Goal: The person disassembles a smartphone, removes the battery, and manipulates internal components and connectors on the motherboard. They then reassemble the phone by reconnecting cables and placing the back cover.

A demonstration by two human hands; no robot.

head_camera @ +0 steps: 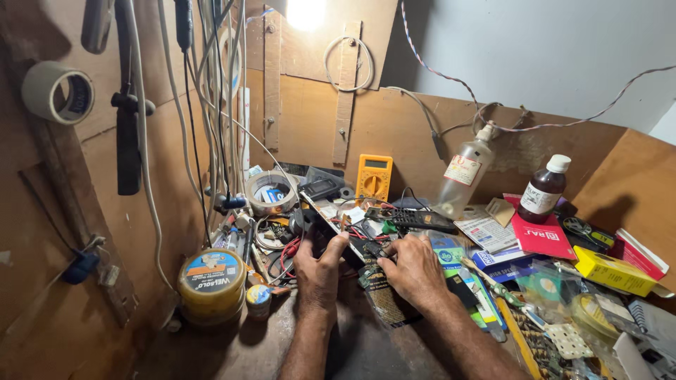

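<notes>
— Two hands meet over the cluttered bench. What have they got?

— Both grip one dark, flat device (pixel 336 226), tilted, with its far end raised away from the person. The left hand (pixel 320 271) clamps its near left edge, thumb on top. The right hand (pixel 415 271) pinches the near right side, fingertips pressed to it. The hands sit close together, almost touching.

— What lies under them?

— A dark printed packet (pixel 384 302), just below the right hand's wrist. Red wires (pixel 289 252) curl just left of the left hand.

— And further off?

— Left of the left hand stands a round tin (pixel 211 281) with a blue and yellow lid, a small jar (pixel 258 301) beside it. Beyond the hands, a yellow multimeter (pixel 373 177) leans on the board, and a black remote (pixel 412 219) lies just past the right hand's fingers. Right of that stand a clear bottle (pixel 465 176) and a brown bottle (pixel 543 190). A tape roll (pixel 271 193) rests beyond the left hand.
</notes>
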